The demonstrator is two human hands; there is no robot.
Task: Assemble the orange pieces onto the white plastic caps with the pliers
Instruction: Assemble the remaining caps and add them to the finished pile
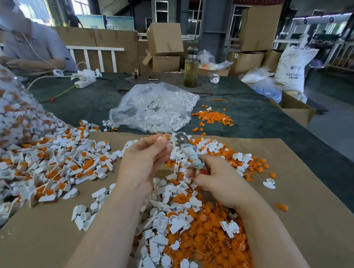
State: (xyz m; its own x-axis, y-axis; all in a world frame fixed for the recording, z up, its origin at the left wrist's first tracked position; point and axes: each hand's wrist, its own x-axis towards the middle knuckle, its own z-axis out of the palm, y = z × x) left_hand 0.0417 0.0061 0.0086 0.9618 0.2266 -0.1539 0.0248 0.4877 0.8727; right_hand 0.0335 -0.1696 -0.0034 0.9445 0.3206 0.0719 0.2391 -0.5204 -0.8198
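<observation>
Both forearms are extended forward; left grip is raised with fingertips pinched, right grip is curled, knuckles up.

Pliers: metal head up, handles wrapped in pale tape, tilted above cardboard. Loose orange pieces and white plastic caps heaped together below. Assembled caps piled at left.

I see bare cardboard at the right of the frame, open to a hand apart from a few stray caps. Heaps of white caps and orange pieces crowd the lower centre between my forearms. Finished parts block the left. Above centre, a plastic bag and a bottle obstruct the dark cloth.
</observation>
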